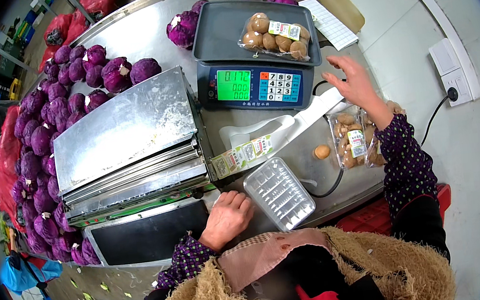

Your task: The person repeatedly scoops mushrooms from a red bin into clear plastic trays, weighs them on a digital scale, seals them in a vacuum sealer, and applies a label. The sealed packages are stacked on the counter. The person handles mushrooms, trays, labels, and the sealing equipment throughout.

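My right hand (353,82) is open with nothing in it, its fingers apart, just right of the digital scale (208,88). A wrapped pack of brown mushrooms (268,41) with a label lies on the scale's grey pan (219,26). My left hand (228,214) is closed, fingers curled under, by the corner of the metal wrapping machine (123,122); whatever it may hold is hidden. Right of it sits an empty clear plastic tray (279,194). A strip of labels (244,155) on white backing runs from the machine towards my right hand.
Two wrapped mushroom packs, the nearer-in one (346,143) fully visible, lie under my right forearm. A loose mushroom (322,152) rests beside them. Purple cabbages (41,141) are heaped at left. A black cable (335,183) curves across the steel table (136,37).
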`<state>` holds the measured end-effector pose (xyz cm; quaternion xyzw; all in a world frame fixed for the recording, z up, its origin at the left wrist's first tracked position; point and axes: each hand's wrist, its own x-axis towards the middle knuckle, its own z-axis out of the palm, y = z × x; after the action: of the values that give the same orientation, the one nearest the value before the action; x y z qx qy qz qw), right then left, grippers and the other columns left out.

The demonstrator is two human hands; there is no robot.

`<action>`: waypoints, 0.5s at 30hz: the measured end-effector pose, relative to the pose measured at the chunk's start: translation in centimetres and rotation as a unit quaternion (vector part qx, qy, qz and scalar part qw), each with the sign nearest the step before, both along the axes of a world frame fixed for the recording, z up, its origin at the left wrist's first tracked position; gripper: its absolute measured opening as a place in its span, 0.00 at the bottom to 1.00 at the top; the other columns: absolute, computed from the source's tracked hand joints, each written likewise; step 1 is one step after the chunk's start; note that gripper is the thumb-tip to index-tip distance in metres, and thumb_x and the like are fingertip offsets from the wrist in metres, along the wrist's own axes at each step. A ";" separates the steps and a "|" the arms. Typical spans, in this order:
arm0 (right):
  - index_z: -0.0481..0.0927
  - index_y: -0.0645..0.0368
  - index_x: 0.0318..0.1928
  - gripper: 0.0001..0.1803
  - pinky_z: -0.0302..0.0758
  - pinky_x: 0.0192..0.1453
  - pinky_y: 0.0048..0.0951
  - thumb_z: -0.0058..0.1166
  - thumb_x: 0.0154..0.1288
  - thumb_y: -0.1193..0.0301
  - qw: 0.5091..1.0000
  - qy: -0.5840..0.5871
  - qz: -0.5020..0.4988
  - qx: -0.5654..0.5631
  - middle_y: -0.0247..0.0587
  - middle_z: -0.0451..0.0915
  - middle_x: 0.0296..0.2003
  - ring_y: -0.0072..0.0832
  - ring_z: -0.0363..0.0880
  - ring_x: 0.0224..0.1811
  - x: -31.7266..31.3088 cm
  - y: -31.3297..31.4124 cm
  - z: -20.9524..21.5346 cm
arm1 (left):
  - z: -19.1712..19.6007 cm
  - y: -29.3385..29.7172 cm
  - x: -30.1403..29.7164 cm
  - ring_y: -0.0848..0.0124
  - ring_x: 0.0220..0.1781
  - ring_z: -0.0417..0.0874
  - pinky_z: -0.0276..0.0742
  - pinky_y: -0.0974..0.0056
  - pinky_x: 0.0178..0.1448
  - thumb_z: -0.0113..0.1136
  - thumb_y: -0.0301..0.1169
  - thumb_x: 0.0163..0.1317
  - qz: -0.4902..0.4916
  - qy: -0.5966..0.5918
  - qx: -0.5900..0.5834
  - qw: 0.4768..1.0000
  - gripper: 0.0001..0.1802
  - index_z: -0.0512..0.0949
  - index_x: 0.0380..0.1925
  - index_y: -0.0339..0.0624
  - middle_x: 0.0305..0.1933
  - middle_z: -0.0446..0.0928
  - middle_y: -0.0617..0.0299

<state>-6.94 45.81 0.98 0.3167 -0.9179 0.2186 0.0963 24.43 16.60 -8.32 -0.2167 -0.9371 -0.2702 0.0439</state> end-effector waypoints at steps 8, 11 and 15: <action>0.75 0.59 0.58 0.31 0.75 0.55 0.37 0.64 0.58 0.56 1.000 -0.014 -0.010 0.017 0.49 0.78 0.50 0.43 0.77 0.54 -0.8 -0.9 -0.1 | 0.5 0.0 0.0 0.60 0.42 0.79 0.74 0.59 0.46 0.68 0.30 0.50 0.001 -0.001 0.000 1.000 0.15 0.77 0.36 0.37 0.39 0.78 0.57; 0.69 0.57 0.64 0.40 0.69 0.63 0.41 0.67 0.54 0.53 0.997 0.068 0.013 0.027 0.53 0.72 0.58 0.46 0.70 0.62 -3.7 -2.3 -0.9 | 0.7 -0.1 -0.2 0.60 0.41 0.79 0.74 0.58 0.46 0.68 0.30 0.50 -0.007 -0.015 -0.004 1.000 0.13 0.77 0.35 0.38 0.39 0.78 0.57; 0.64 0.55 0.69 0.58 0.60 0.69 0.45 0.69 0.40 0.40 0.988 0.097 -0.030 0.116 0.55 0.66 0.64 0.48 0.63 0.68 -7.7 -6.1 -2.8 | 0.5 0.2 -0.7 0.58 0.40 0.79 0.75 0.56 0.44 0.68 0.30 0.50 -0.009 -0.014 -0.006 1.000 0.12 0.78 0.33 0.39 0.38 0.79 0.57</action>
<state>-14.60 39.69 -1.82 0.3181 -0.9323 0.0762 0.1543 23.70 16.83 -7.81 -0.2216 -0.9371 -0.2684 0.0271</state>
